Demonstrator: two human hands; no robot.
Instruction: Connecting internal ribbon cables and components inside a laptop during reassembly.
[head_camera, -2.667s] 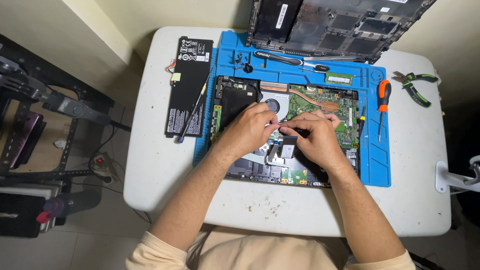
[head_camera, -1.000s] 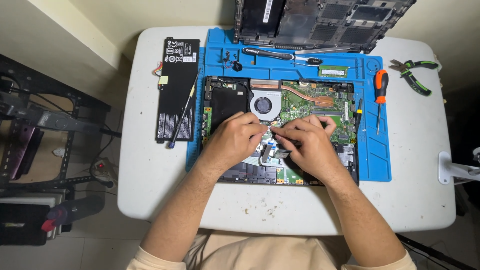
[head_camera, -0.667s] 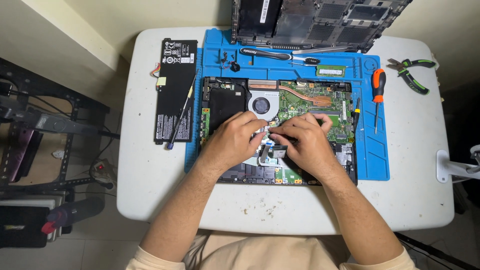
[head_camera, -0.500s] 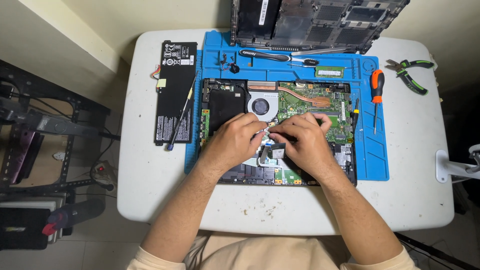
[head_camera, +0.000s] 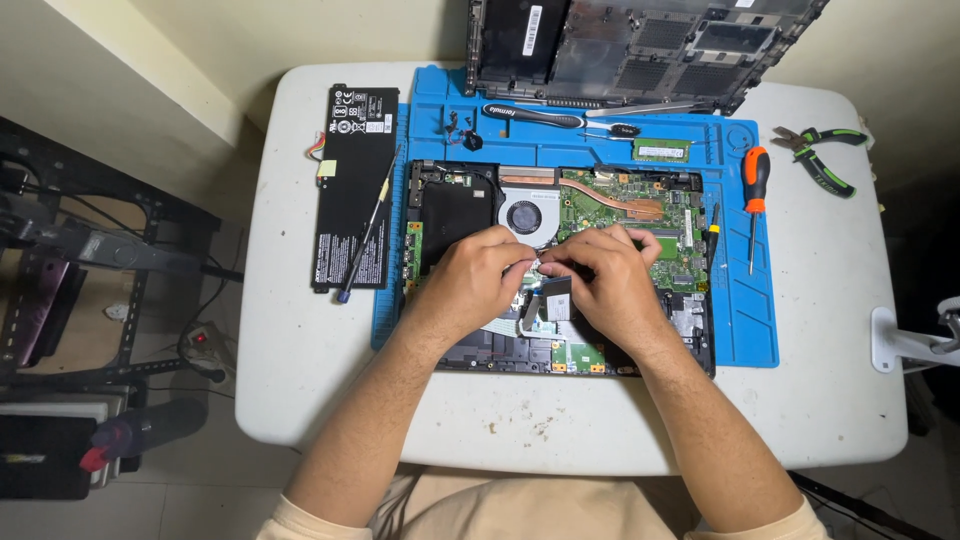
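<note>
**Two hands at the centre of an opened laptop**

While the person leans over the white desk (head_camera: 300, 330), both hands meet above the middle of the opened laptop base (head_camera: 556, 262), which lies on a blue work mat (head_camera: 745, 330). The left hand (head_camera: 473, 281) is curled, fingertips bent down onto the board just below the round cooling fan (head_camera: 524, 216). The right hand (head_camera: 606, 282) is likewise curled, its fingertips facing those of the left and nearly touching them. Between the two sets of fingertips sits a small pale part and a flat ribbon cable (head_camera: 533, 312); whether either hand actually pinches it cannot be told, since the fingers hide the contact. The green mainboard (head_camera: 640, 205) with its copper heat pipe shows beyond the right hand.

Surrounding items: a black battery pack (head_camera: 350, 180) lies on the desk left of the mat, with a thin dark probe tool (head_camera: 368, 228) resting diagonally across it. An orange-handled screwdriver (head_camera: 755, 200) lies on the mat's right side, well apart from the hands. Green-handled pliers (head_camera: 820, 160) rest on the desk near the far right corner. A loose memory module (head_camera: 661, 151) and black tweezers (head_camera: 535, 114) lie on the mat's far strip, just before the removed bottom cover (head_camera: 640, 45), which is propped at the desk's far edge.
</note>
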